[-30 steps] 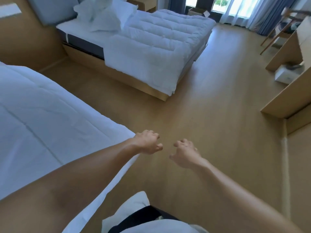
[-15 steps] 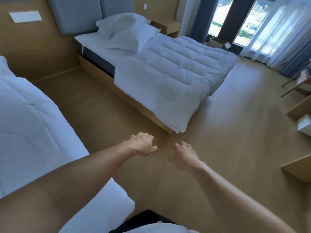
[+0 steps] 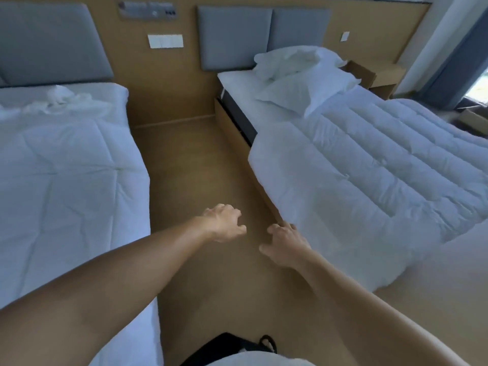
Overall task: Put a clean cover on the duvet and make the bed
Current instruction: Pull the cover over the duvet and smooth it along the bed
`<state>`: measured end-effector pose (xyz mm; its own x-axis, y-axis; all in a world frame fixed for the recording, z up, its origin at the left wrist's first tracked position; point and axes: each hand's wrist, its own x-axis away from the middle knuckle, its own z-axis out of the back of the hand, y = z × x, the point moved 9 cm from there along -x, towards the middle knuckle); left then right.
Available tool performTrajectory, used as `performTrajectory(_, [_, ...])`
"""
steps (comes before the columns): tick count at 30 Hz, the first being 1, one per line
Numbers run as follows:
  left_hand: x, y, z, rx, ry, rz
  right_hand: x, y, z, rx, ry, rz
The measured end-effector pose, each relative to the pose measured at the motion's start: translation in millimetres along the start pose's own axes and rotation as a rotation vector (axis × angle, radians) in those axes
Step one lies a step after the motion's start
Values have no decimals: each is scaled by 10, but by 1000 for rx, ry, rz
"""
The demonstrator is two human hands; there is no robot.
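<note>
A hotel-style twin bedroom: the left bed (image 3: 113, 96) and right bed (image 3: 237, 84), both in white linen, stand side by side against a wood-panelled wall (image 3: 169, 88) with grey padded headboards (image 3: 52, 40). A switch plate (image 3: 165, 40) sits between them at upper centre; a bedside cabinet (image 3: 383, 77) and a curtain (image 3: 449, 56) fill the upper right.

left bed (image 3: 66, 167) | floor aisle (image 3: 195, 167) between | right bed (image 3: 369, 167), pillows (image 3: 303, 80) on it

Both bare forearms extended forward and converging, left hand (image 3: 224, 224) loosely curled and holding nothing, right hand (image 3: 286, 247) palm down with fingers relaxed and spread, hands near one another, apart.
</note>
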<state>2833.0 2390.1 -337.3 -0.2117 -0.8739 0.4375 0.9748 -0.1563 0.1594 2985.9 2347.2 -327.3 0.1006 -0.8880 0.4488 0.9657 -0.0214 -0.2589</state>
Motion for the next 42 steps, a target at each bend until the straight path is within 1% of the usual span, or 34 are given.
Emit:
performTrajectory(3, [-351, -278, 347, 63, 59, 89, -625, -197, 386, 61, 3, 100])
performTrajectory(6, [-544, -648, 543, 120, 59, 168, -1152, -577, 543, 136, -43, 200])
performTrajectory(11, [-1021, -1591, 820, 193, 85, 318, -2114, -1396, 710, 219, -87, 351])
performTrajectory(16, [-1548, -2540, 1280, 226, 102, 389, -3041, -2216, 1003, 282, -94, 401])
performTrajectory(21, [-1978, -3437, 1926, 216, 138, 437, -3822, -3124, 1396, 261, -58, 484])
performTrajectory(28, [-2619, -4338, 2492, 235, 115, 525, -4875, -4036, 1657, 268, -77, 589])
performTrajectory(35, [-3440, -5338, 3104, 317, 154, 659, -6194, -5012, 2143, 282, -77, 720])
performTrajectory(39, [-3744, -5904, 3506, 342, 204, 738, -6765, -5578, 2446, 308, -86, 796])
performTrajectory(42, [-3929, -6283, 3620, 395, 207, 774, -7108, -5968, 2494, 350, -122, 832])
